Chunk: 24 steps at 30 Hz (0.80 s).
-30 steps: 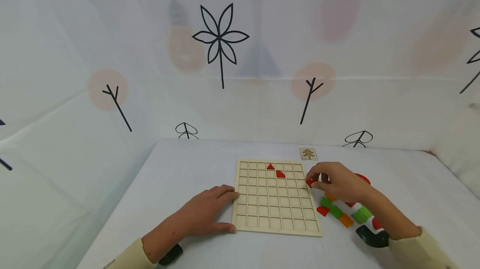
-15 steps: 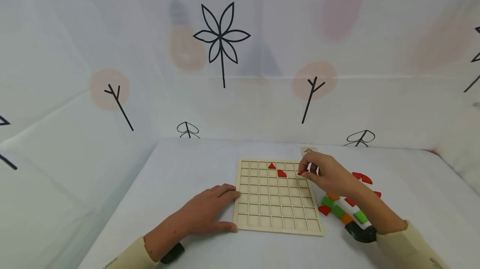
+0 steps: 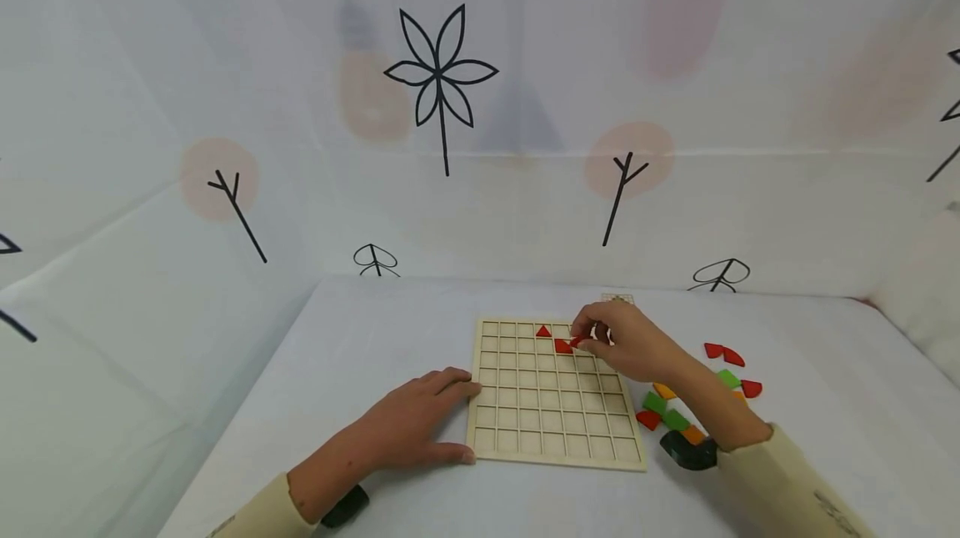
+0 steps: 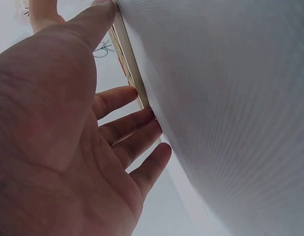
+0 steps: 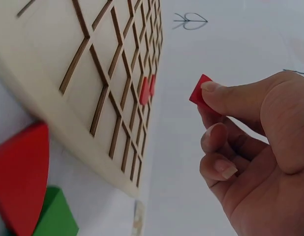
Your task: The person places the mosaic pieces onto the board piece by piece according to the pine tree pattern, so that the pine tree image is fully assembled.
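Observation:
A pale wooden grid board lies on the white table. Two red pieces sit in its cells: a triangle in the far row and a piece with one curved edge in the row below. My right hand is over the board's far right part and pinches a small red block between thumb and forefinger. The block's full shape is partly hidden by the fingers. My left hand rests at the board's left edge, its fingertips touching the edge in the left wrist view and its fingers fairly straight.
Several red, green and orange blocks lie right of the board, among them a green block and a red quarter-round. A small pattern card lies behind the right hand. White printed cloth hangs at the back.
My right hand has carried the red block leftward from the board's right edge to above its far cells, close to the curved red piece. The left hand stays in place.

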Motion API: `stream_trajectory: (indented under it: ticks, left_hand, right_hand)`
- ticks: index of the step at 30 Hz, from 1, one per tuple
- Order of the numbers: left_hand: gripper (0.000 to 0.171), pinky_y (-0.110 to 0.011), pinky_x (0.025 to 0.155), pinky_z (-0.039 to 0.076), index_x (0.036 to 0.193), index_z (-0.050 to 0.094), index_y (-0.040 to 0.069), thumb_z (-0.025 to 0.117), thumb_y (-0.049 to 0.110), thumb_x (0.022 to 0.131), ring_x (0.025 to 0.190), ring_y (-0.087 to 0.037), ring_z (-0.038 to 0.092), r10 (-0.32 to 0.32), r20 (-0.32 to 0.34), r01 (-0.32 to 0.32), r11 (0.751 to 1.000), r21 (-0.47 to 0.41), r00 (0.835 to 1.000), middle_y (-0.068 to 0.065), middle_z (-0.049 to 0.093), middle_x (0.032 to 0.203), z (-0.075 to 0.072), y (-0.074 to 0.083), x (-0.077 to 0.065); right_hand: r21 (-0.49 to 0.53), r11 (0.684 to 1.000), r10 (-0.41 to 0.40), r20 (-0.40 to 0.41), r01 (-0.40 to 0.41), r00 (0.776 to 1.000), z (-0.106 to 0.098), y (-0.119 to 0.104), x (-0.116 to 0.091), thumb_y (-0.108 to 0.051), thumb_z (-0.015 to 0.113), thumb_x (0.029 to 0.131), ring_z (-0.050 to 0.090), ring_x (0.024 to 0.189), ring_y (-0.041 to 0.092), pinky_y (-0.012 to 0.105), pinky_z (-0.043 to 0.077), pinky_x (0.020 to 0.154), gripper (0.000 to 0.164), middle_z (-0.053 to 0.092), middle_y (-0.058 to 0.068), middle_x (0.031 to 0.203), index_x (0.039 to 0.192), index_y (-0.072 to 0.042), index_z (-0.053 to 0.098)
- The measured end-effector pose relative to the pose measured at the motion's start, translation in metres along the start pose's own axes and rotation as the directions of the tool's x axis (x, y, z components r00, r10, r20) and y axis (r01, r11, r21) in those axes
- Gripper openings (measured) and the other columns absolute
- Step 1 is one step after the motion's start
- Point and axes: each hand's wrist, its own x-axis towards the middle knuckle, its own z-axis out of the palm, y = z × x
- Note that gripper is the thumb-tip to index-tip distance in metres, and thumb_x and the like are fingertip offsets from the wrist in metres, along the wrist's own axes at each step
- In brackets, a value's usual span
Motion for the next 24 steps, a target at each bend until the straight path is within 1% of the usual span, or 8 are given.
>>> stream_trajectory:
  ticks: [3,7,11,15,18,24]
  left_hand:
    - [0.087,-0.044,0.116,0.046,0.16,0.045,0.031,0.065,0.077,0.089,0.145,-0.019,0.048,0.0,0.001,0.0,1.0,0.0,1.0,0.008,0.043,0.162,0.0,0.0,0.0]
    - [0.087,-0.043,0.116,0.046,0.16,0.045,0.03,0.064,0.078,0.089,0.145,-0.018,0.048,0.002,0.001,-0.002,1.0,0.001,1.0,0.008,0.043,0.161,0.001,-0.001,0.0]
    - [0.087,-0.043,0.116,0.046,0.16,0.045,0.03,0.064,0.078,0.089,0.145,-0.018,0.048,0.004,-0.001,-0.004,1.0,0.007,1.0,0.007,0.043,0.161,0.001,-0.001,0.0]
    - [0.087,-0.044,0.116,0.046,0.16,0.045,0.03,0.065,0.077,0.09,0.145,-0.019,0.048,0.006,-0.003,-0.006,1.0,0.011,1.0,0.007,0.043,0.162,0.001,0.0,0.0]
    - [0.087,-0.044,0.116,0.046,0.16,0.044,0.03,0.064,0.077,0.09,0.145,-0.019,0.047,0.005,-0.001,-0.005,1.0,0.009,1.0,0.007,0.042,0.162,0.001,0.0,0.0]
    - [0.086,-0.045,0.116,0.046,0.16,0.045,0.028,0.065,0.076,0.091,0.145,-0.02,0.048,0.011,-0.002,-0.011,1.0,-0.006,1.0,0.005,0.043,0.162,0.001,-0.001,0.0]
  right_hand:
    - [0.008,1.0,0.01,0.001,-0.01,1.0,0.004,-0.003,0.006,-0.003,0.08,0.094,0.056,0.079,0.013,0.028,0.049,0.069,0.013,0.069,-0.006,0.089,0.1,-0.013,0.072]
    - [0.003,1.0,0.021,-0.022,-0.021,1.0,0.011,-0.006,0.012,0.0,0.078,0.094,0.054,0.075,0.014,0.027,0.048,0.066,0.014,0.066,-0.007,0.084,0.097,-0.012,0.072]
    - [-0.018,1.0,0.002,-0.05,-0.003,0.999,0.015,-0.011,0.018,0.003,0.075,0.095,0.054,0.076,0.012,0.027,0.048,0.065,0.013,0.066,-0.005,0.086,0.098,-0.01,0.073]
    - [-0.015,1.0,-0.017,-0.056,0.016,0.998,0.019,-0.015,0.024,0.006,0.071,0.095,0.057,0.078,0.013,0.027,0.05,0.066,0.014,0.071,0.0,0.09,0.098,-0.008,0.073]
    - [0.008,1.0,-0.013,-0.043,0.013,0.999,0.022,-0.016,0.028,0.006,0.07,0.096,0.058,0.078,0.014,0.028,0.051,0.066,0.014,0.072,0.003,0.093,0.099,-0.007,0.074]
    - [0.071,0.998,-0.002,0.024,0.0,1.0,0.027,-0.018,0.036,0.005,0.068,0.098,0.058,0.073,0.014,0.029,0.05,0.063,0.013,0.071,0.003,0.091,0.1,-0.006,0.073]
